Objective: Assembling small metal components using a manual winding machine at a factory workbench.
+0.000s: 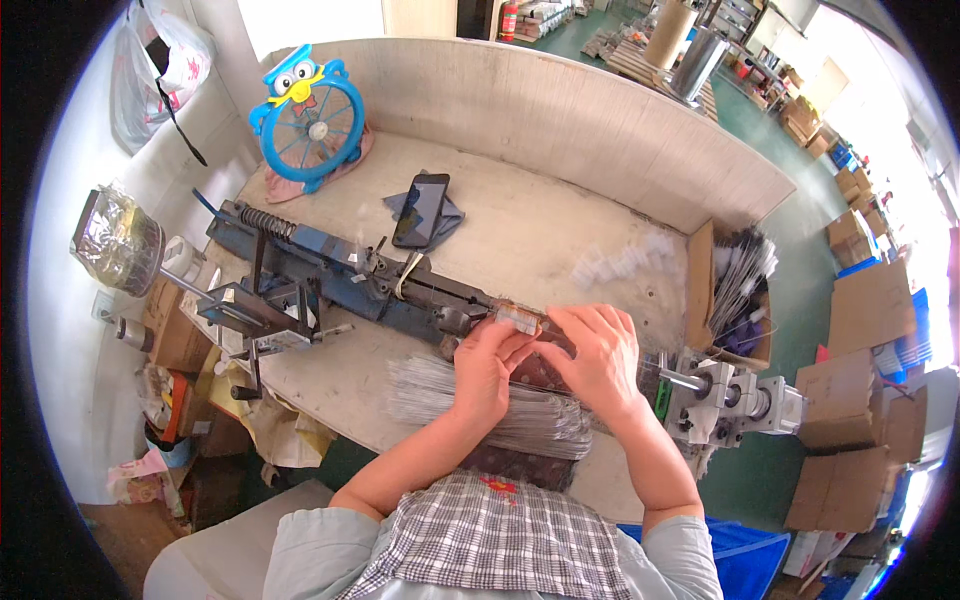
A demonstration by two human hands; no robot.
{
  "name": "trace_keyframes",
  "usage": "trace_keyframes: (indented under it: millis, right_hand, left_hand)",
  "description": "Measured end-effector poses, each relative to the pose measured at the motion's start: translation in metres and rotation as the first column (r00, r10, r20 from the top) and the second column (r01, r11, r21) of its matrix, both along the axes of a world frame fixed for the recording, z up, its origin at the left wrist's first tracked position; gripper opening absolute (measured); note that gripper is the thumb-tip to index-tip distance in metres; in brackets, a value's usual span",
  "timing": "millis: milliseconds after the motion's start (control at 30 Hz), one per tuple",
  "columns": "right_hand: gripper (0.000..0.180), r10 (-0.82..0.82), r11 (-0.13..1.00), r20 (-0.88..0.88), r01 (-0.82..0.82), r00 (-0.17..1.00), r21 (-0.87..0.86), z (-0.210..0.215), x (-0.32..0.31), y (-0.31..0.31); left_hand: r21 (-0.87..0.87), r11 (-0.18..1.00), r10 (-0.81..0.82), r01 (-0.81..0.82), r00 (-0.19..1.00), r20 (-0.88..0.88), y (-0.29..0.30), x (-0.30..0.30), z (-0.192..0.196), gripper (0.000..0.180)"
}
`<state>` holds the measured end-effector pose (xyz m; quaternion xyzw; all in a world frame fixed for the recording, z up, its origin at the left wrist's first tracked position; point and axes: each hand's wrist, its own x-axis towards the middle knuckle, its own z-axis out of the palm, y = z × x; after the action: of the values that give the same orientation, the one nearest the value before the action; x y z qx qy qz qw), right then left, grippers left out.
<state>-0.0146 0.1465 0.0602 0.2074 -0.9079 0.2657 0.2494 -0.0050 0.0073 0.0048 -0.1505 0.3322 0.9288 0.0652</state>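
My left hand (483, 366) and my right hand (600, 358) meet at the near end of a long dark metal bench machine (345, 268). Between them is a short cylindrical piece (518, 318), whitish with brown-orange bands. My left thumb and fingers close on its near side. At its right end my right thumb and forefinger pinch together; what lies between them is too small to tell. Under my wrists lies a thick bundle of thin, silvery, wire-like strands (540, 424), spread across the table's near edge.
A phone (421, 210) rests on a grey cloth beyond the machine. Farther left stands a blue cartoon fan (312, 130). A hand crank (250, 375) sticks out at left. At right are a metal clamp fixture (725, 400) and a cardboard box (700, 285) of strands; small translucent pieces (625, 260) lie nearby.
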Motion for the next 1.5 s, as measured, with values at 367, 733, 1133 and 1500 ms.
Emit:
trace_keyframes:
  millis: [367, 733, 1133, 1500]
  right_hand:
    - [0.012, 0.03, 0.983, 0.061, -0.041, 0.998, 0.179, -0.002, 0.012, 0.021]
    - [0.007, -0.06, 0.96, 0.548, -0.103, 0.834, 0.262, -0.055, 0.051, 0.049]
    - [0.008, -0.094, 0.973, 0.454, -0.014, 0.886, 0.229, -0.06, 0.057, 0.047]
    - [0.007, -0.112, 0.955, 0.507, -0.049, 0.854, 0.293, -0.037, 0.065, 0.065]
  left_hand:
    - [-0.046, 0.99, -0.129, 0.131, 0.991, 0.044, -0.004, 0.009, 0.014, 0.069]
    - [-0.487, 0.857, -0.199, 0.17, 0.98, -0.008, -0.088, 0.042, -0.02, 0.048]
    - [-0.618, 0.451, 0.865, -0.644, 0.487, 0.122, -0.375, 0.077, -0.09, 0.048]
    - [-0.238, 0.934, 0.296, -0.267, 0.951, 0.094, -0.152, 0.055, -0.083, 0.032]
